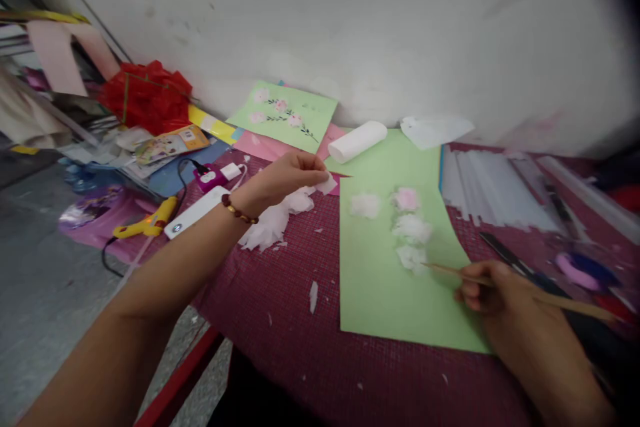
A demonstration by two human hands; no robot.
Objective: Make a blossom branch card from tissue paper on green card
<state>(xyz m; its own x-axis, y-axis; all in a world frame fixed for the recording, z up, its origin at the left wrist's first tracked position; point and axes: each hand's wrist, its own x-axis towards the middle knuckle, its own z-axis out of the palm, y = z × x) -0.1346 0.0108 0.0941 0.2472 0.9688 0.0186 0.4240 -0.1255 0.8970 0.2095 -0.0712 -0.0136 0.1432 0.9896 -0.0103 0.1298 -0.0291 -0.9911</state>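
Note:
My left hand (303, 171) pinches a small piece of white tissue paper (327, 184) above the table, near the left edge of a green paper sheet (370, 287). Torn white tissue (267, 227) lies heaped below that wrist. In my right hand (500, 300) is a thin wooden stick (450, 269), its tip at the lowest white tissue flower (412, 258) on the sheet. Above it are another white tissue flower (413, 229), a pink-centred one (407, 199) and, to the left, a pale one (365, 205). Blur hides whether the stick tip touches the flower.
Behind, a green card with pink flowers (287, 113) and a white paper roll (358, 141) lie by the wall. A yellow glue gun (150, 221), a white power bank (197, 212) and a purple plug adapter (209, 177) sit left. Translucent sticks (500, 190) and a dark-bladed knife (505, 252) lie right.

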